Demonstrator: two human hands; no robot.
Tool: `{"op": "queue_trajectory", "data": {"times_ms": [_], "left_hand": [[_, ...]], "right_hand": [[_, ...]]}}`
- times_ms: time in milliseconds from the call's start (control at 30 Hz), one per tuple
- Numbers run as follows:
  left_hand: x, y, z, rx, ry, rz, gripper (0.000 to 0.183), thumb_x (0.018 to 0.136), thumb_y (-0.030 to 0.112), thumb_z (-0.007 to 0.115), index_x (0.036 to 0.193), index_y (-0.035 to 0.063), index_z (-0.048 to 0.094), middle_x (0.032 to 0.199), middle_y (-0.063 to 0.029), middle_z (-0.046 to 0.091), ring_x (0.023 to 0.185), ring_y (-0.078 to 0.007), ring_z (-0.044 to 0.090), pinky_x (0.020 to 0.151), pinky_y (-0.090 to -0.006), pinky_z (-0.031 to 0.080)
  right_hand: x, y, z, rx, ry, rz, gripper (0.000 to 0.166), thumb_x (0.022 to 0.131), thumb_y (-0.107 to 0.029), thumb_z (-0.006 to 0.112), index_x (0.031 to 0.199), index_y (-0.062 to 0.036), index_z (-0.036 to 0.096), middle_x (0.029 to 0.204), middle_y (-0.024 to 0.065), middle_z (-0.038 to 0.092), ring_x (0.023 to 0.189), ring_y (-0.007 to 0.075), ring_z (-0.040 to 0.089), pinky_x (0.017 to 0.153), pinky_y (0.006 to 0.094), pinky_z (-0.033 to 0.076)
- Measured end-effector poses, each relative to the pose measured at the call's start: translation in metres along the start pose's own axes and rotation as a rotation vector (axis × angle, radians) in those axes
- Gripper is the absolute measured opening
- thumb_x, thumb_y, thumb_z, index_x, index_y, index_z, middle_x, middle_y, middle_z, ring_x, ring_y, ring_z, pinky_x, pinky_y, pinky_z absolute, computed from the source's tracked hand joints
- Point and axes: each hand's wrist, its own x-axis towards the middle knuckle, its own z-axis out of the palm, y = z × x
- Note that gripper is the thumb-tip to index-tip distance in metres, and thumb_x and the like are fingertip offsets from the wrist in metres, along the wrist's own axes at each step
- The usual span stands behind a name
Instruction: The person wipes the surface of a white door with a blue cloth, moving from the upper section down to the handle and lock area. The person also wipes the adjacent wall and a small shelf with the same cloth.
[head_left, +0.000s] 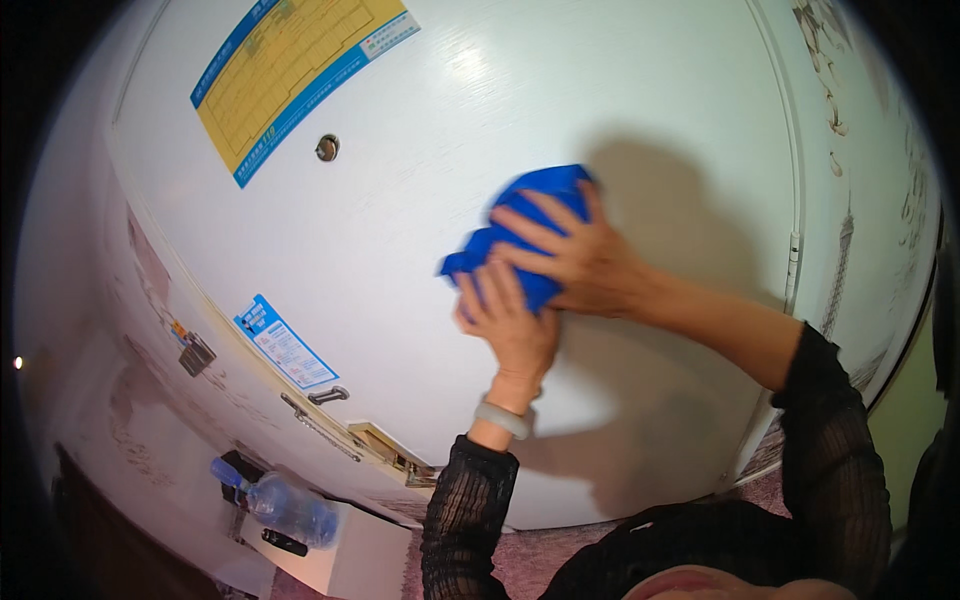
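Note:
A blue cloth (544, 184) is pressed against a white door (420, 300) under both hands. My left hand (510, 311), with a pale bangle (502, 420) at its wrist, lies on the cloth's lower left part, fingers spread a little. My right hand (585, 259) reaches in from the right and lies over the cloth's middle and right side, its fingers spread. The two hands are close together. Parts of the cloth are hidden beneath the palms and fingers, and the moving hands look slightly blurred.
The door bears a yellow and blue sheet (292, 75), a peephole (328, 148), a blue and white notice (286, 343), a handle (328, 395) and a door chain (322, 427). A hinge (793, 262) is at right. A large clear plastic bottle (292, 510) lies on a white surface at lower left.

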Motion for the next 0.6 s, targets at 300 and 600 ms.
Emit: {"op": "queue_trajectory", "data": {"times_ms": [300, 600], "left_hand": [[0.215, -0.010, -0.008, -0.036, 0.252, 0.256, 0.062, 0.084, 0.031, 0.059, 0.144, 0.0159, 0.048, 0.150, -0.0096, 0.044, 0.138, -0.0315, 0.037, 0.108, -0.0521, 0.022], [-0.037, 0.054, -0.001, -0.022, -0.110, 0.017, 0.079, 0.079, 0.032, 0.061, 0.148, 0.0008, 0.040, 0.153, -0.0188, 0.036, 0.142, -0.0436, 0.027, 0.109, -0.0593, 0.020]], "right_hand": [[0.110, 0.081, -0.073, -0.367, 0.112, 0.278, 0.075, 0.087, -0.051, 0.058, 0.151, -0.0189, 0.037, 0.160, 0.0186, 0.023, 0.149, 0.0422, 0.012, 0.110, 0.0740, 0.009], [-0.071, 0.012, -0.012, -0.014, -0.147, -0.054, 0.094, 0.056, -0.037, 0.086, 0.141, -0.0241, 0.050, 0.159, 0.0023, 0.033, 0.142, 0.0262, 0.036, 0.113, 0.0643, 0.018]]}}
